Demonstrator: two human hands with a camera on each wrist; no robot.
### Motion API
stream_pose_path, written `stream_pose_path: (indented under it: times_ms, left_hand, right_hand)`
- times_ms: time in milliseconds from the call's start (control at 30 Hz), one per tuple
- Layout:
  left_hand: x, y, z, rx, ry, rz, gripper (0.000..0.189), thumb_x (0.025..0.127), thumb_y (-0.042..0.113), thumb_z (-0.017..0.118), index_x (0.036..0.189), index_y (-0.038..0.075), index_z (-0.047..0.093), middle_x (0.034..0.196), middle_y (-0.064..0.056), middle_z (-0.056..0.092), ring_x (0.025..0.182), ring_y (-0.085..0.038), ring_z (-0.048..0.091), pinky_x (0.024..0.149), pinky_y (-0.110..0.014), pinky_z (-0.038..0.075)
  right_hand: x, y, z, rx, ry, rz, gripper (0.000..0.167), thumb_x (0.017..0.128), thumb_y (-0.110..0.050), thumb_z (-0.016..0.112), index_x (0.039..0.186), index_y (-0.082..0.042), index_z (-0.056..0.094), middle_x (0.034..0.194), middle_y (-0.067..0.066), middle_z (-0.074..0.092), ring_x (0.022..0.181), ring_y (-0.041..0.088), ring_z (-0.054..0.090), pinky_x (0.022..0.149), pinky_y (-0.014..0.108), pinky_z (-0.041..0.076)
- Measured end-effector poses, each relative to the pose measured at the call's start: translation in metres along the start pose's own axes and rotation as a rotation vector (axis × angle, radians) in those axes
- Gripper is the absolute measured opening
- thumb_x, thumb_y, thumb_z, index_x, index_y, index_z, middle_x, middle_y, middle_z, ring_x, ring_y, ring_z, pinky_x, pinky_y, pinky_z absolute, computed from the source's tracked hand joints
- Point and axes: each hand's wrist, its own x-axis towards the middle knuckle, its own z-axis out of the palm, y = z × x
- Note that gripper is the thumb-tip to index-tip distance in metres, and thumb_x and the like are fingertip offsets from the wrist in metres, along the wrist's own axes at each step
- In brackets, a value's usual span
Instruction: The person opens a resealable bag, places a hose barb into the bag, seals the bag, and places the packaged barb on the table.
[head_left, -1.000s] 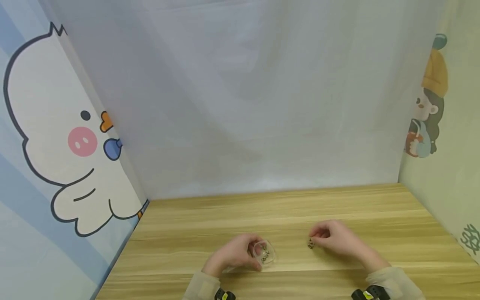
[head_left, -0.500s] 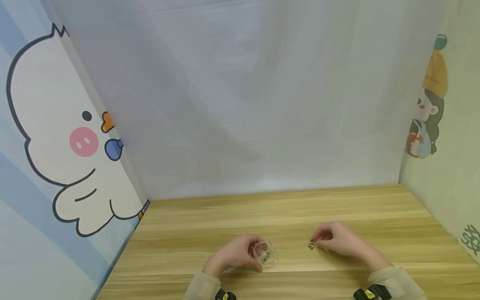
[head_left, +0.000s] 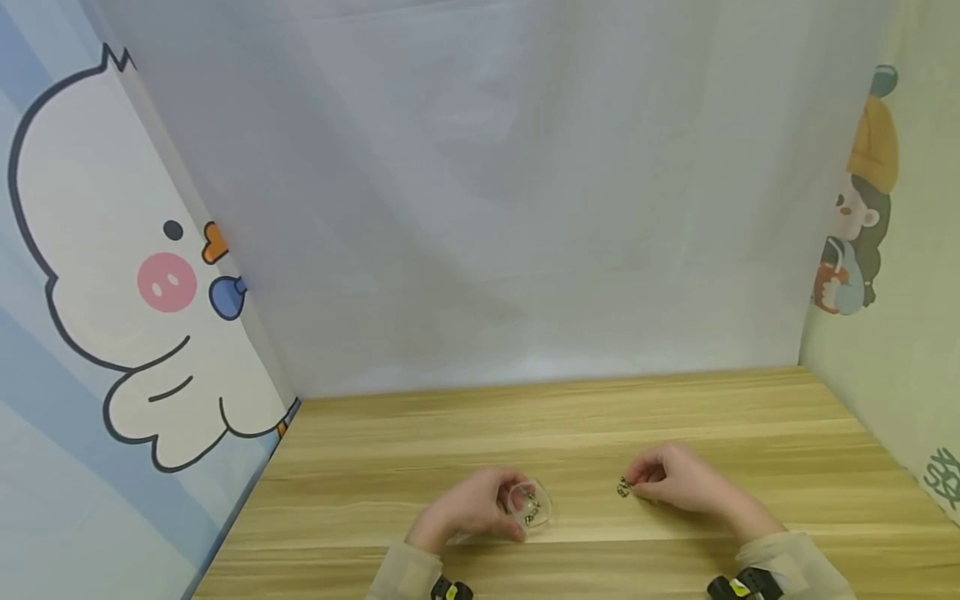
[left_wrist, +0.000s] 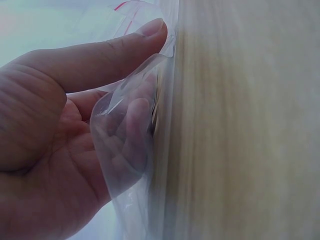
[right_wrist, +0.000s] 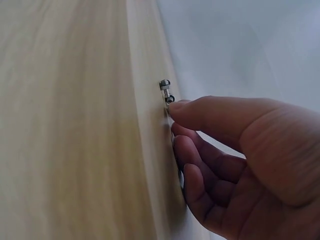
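Clear plastic catches the light where the left hand [head_left: 468, 508] rests on the bench [head_left: 570, 417]: it holds a small zip bag [head_left: 528, 504] by its mouth, thumb on one side and fingers on the other, so the opening gapes toward the middle of the bench. From the left wrist view the bag [left_wrist: 132, 135] is plainly pinched between thumb and fingers, with a red zip line near its top, and its lip lies against the wood. A few small dark metal pieces [head_left: 531, 505] already sit inside it, so some of the collecting looks done. Well to the right, apart from the bag, the right hand [head_left: 675, 483] has its fingers curled down onto the bench, and its thumb and forefinger close round a small metal part [head_left: 622, 488]; the right wrist view shows it as a little screw-like piece [right_wrist: 166, 91] poking out past the fingertip, low against the wood. Whether it is lifted clear of the surface I cannot tell. My judgement is that the work stands partway: that piece is in the right grip but not yet in the bag, with a stretch of bare wood between them. No other loose pieces show on the bench from where I stand, so this may be among the last.
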Motion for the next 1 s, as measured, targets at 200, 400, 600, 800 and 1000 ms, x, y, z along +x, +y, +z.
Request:
stream_pose_path:
  times_ms: [200,400,600,800,1000]
  left_hand:
    - [-0.0005,0.0013,-0.0002,-0.001,-0.001,-0.004,0.056,0.071,-0.005,0.095,0.12,0.009,0.071,0.094,0.002,0.067,0.084,-0.011,0.061,0.078,-0.026,0.054]
    - [-0.0014,0.0019,-0.0001,-0.002,-0.001,-0.003,0.056,0.071,-0.004,0.095,0.12,0.009,0.071,0.094,0.002,0.066,0.083,-0.012,0.061,0.077,-0.026,0.054]
    - [-0.001,0.0016,-0.0005,-0.005,0.001,0.001,0.055,0.07,-0.005,0.094,0.118,0.01,0.071,0.094,0.001,0.067,0.083,-0.012,0.061,0.077,-0.026,0.054]
    - [-0.0002,0.0002,-0.0008,0.009,-0.001,0.004,0.055,0.071,-0.004,0.095,0.118,0.01,0.071,0.093,0.002,0.066,0.082,-0.011,0.061,0.076,-0.026,0.053]
    - [0.0012,-0.0009,-0.0016,0.034,-0.002,0.013,0.054,0.072,-0.003,0.095,0.118,0.01,0.072,0.092,0.004,0.066,0.081,-0.009,0.06,0.076,-0.025,0.053]
  right_hand:
    - [-0.0006,-0.0004,-0.0007,-0.013,-0.01,0.004,0.008,0.091,-0.007,0.082,0.094,-0.01,0.076,0.09,-0.007,0.072,0.081,0.005,0.065,0.072,0.027,0.057]
    - [-0.0004,-0.0009,-0.0006,-0.015,-0.016,0.01,0.009,0.09,-0.006,0.082,0.095,-0.009,0.076,0.089,-0.007,0.072,0.081,0.005,0.065,0.073,0.027,0.057]
    - [-0.0006,-0.0014,-0.0005,-0.031,-0.012,0.006,0.009,0.089,-0.006,0.083,0.093,-0.01,0.076,0.087,-0.008,0.071,0.079,0.003,0.063,0.071,0.026,0.056]
    - [-0.001,-0.0018,0.0,-0.038,-0.015,0.001,0.009,0.088,-0.007,0.084,0.091,-0.01,0.077,0.084,-0.009,0.07,0.076,0.003,0.062,0.069,0.025,0.056]
    - [-0.001,-0.0016,0.0012,-0.056,-0.007,0.007,0.009,0.088,-0.01,0.085,0.091,-0.012,0.076,0.083,-0.01,0.069,0.075,0.002,0.061,0.068,0.025,0.054]
